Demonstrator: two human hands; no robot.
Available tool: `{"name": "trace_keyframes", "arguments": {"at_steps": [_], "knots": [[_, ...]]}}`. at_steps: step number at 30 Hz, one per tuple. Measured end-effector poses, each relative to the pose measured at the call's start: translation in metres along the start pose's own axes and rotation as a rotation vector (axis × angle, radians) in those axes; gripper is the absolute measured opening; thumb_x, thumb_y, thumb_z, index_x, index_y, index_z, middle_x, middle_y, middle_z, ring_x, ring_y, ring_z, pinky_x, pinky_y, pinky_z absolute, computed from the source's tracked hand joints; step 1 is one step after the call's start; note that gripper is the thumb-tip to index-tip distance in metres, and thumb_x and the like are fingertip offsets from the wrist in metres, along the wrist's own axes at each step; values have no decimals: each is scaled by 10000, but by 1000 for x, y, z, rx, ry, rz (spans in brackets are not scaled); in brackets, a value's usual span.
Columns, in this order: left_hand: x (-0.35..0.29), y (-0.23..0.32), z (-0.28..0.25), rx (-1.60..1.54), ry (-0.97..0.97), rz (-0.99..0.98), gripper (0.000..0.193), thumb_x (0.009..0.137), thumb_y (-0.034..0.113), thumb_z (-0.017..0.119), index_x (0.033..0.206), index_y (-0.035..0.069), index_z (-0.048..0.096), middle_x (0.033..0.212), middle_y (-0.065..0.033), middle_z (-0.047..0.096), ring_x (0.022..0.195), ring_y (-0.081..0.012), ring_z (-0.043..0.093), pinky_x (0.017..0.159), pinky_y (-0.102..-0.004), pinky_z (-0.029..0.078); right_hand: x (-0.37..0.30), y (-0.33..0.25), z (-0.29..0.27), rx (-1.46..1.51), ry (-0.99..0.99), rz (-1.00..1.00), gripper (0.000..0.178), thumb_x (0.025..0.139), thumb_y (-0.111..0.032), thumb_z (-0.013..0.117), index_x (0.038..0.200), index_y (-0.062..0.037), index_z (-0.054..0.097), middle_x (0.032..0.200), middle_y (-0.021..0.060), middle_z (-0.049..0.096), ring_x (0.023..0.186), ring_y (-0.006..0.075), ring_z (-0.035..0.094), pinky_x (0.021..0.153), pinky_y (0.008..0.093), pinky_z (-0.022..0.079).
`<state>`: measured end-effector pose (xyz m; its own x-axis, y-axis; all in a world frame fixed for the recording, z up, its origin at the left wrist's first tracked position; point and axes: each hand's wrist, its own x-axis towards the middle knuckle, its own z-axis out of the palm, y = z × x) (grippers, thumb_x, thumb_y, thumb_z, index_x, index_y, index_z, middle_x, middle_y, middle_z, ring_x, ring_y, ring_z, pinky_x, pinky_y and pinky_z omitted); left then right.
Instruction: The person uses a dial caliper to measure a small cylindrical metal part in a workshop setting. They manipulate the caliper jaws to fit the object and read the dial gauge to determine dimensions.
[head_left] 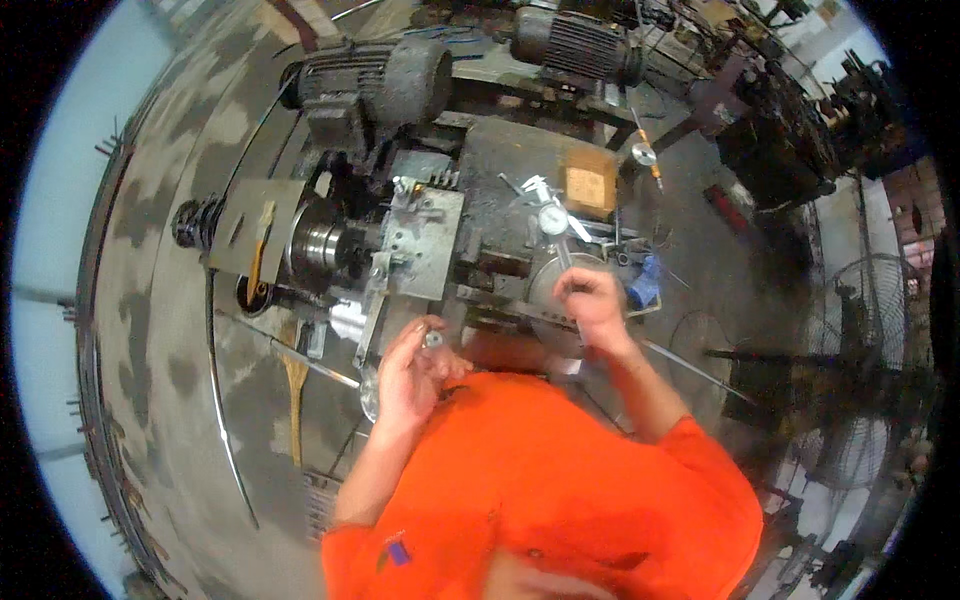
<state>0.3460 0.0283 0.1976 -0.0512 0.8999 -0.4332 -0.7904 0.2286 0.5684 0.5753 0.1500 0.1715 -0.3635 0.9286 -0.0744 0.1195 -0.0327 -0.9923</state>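
My left hand is raised in front of my orange shirt, its fingers curled around a small round metal part with a dark spot at its centre. To the right, my right hand is closed at the near end of a dial caliper. The caliper's jaws point away from me, and its white round dial faces up. Below it lies a round metal disc, partly covered by my right hand. Between and beyond my hands stands a lathe-like machine with a shiny chuck and a flat metal tool slide.
Two grey electric motors sit at the back. A yellow-brown box stands beyond the caliper, with a blue rag nearby. A yellow-handled brush lies on a plate at left. A caged fan stands far right.
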Motion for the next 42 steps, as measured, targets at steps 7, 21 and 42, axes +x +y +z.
{"name": "trace_keyframes", "arguments": {"at_steps": [7,21,42], "knots": [[11,-8,7,45,-20,20,245,864,227,459,972,14,508,512,-77,456,507,-244,520,666,-415,471,60,28,-106,-290,195,-128,161,622,-29,481,649,3,637,581,43,557,479,97,485,450,247,372],[25,-27,27,164,72,44,243,862,221,440,992,24,497,541,-86,488,548,-253,546,711,-430,470,201,179,-155,-628,522,397,467,586,-336,652,861,38,602,935,232,602,890,331,588,775,385,449],[13,-29,27,158,67,27,255,852,169,464,1028,-13,491,645,-119,568,607,-232,589,712,-394,485,205,172,-142,-1040,353,352,381,587,-244,593,872,4,641,951,211,615,974,324,558,848,377,448]]}}
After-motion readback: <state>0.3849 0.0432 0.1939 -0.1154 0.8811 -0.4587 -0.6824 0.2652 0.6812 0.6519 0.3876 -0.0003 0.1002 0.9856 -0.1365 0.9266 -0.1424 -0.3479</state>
